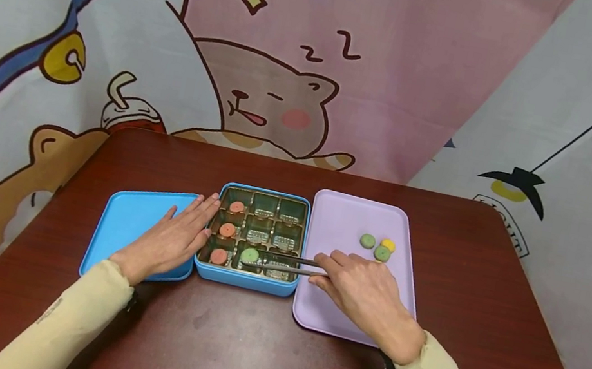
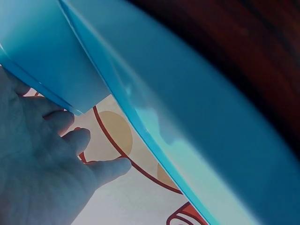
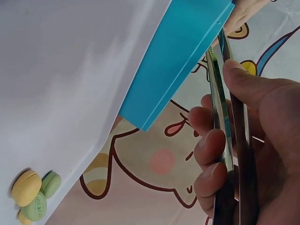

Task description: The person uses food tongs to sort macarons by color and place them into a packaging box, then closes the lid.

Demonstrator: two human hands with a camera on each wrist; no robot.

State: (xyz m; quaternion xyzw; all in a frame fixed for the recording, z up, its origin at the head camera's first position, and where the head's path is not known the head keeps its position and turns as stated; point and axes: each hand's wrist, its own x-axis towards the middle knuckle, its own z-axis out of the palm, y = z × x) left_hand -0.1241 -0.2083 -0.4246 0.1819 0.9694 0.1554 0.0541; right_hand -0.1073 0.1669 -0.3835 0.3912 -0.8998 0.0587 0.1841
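My right hand (image 1: 363,290) grips metal tongs (image 1: 288,269), with thumb and curled fingers around the arms in the right wrist view. The tongs reach left over a blue box (image 1: 247,279) with a gold divided insert. Their tips are at a green macaron (image 1: 249,256) in the front middle compartment; whether they still pinch it I cannot tell. Pink macarons (image 1: 227,230) lie in the left column's compartments. My left hand (image 1: 168,245) extends its fingers against the box's left side, above a blue lid (image 1: 134,219).
A lilac tray (image 1: 327,314) stands right of the box. On it sit green macarons (image 1: 367,241) beside a yellow macaron (image 1: 388,244); the right wrist view shows the yellow macaron (image 3: 26,187) close up. A printed curtain (image 1: 410,66) hangs behind the brown table (image 1: 463,271).
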